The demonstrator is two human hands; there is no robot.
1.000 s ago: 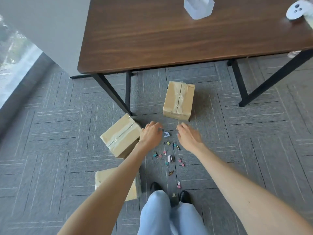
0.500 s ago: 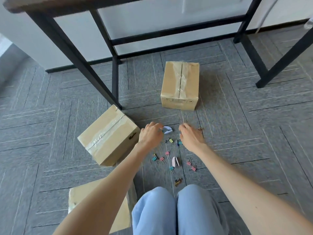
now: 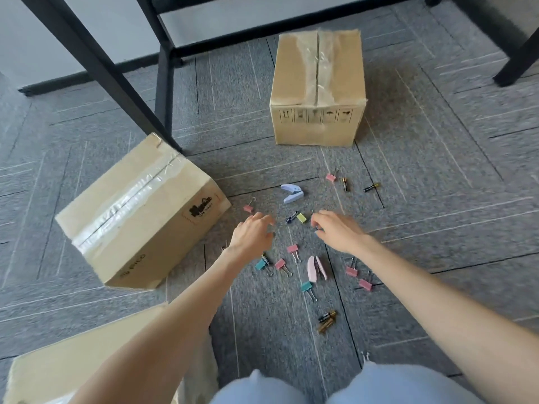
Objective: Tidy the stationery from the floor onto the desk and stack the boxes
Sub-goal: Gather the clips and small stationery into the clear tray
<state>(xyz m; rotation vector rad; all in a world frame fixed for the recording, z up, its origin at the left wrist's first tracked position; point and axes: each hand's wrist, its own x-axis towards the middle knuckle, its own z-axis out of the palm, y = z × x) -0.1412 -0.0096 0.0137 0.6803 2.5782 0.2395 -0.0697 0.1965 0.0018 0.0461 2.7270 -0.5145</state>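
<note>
Stationery lies scattered on the grey carpet: a blue hole punch [image 3: 292,193], a pink stapler [image 3: 316,268], a yellow binder clip [image 3: 301,218], and several pink and teal binder clips [image 3: 292,248]. My left hand [image 3: 253,234] hovers just left of the yellow clip, fingers loosely curled and holding nothing. My right hand [image 3: 335,231] is just right of it, fingertips bent down onto something small and dark. Three taped cardboard boxes sit around: one upright box [image 3: 318,88] ahead, one tilted box [image 3: 140,211] at the left, one near box [image 3: 87,368] by my left knee.
Black desk legs [image 3: 96,65] slant down behind the tilted box, and another leg [image 3: 519,62] stands at the far right. Small dark and gold batteries [image 3: 326,320] lie near my knees, with more batteries [image 3: 345,183] beyond the punch. The desk top is out of view.
My view has dropped low to the floor and the desk top has left the frame. Both hands have drawn back slightly from the blue punch toward the yellow clip.
</note>
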